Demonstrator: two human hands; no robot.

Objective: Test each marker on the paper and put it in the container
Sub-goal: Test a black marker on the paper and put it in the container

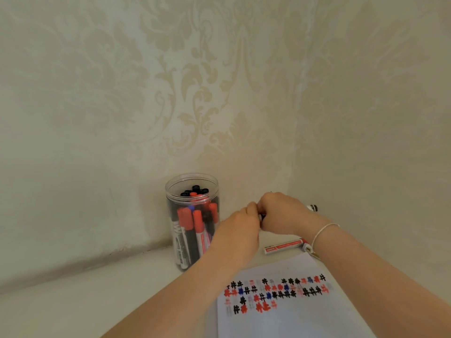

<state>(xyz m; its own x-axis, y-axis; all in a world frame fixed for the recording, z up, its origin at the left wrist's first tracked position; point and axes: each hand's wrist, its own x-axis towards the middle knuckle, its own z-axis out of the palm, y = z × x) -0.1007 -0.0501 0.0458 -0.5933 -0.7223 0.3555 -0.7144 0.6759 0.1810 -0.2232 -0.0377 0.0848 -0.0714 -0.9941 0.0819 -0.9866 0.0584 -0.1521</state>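
We see left hand [240, 222] and right hand [280, 213] meeting above desk [73, 301], fingers of both curled round small dark marker [260, 217], mostly hidden between them. Clear container [192, 220] just left of hands, against wall, packed with red, black, blue markers; barrel print too blurred for us to read. Red-and-white marker [284, 247] lies on desk near right wrist, label unreadable. Paper [292, 318] below carries rows of black, red, blue hash-like test marks. White bracelet [322, 231] on right wrist.
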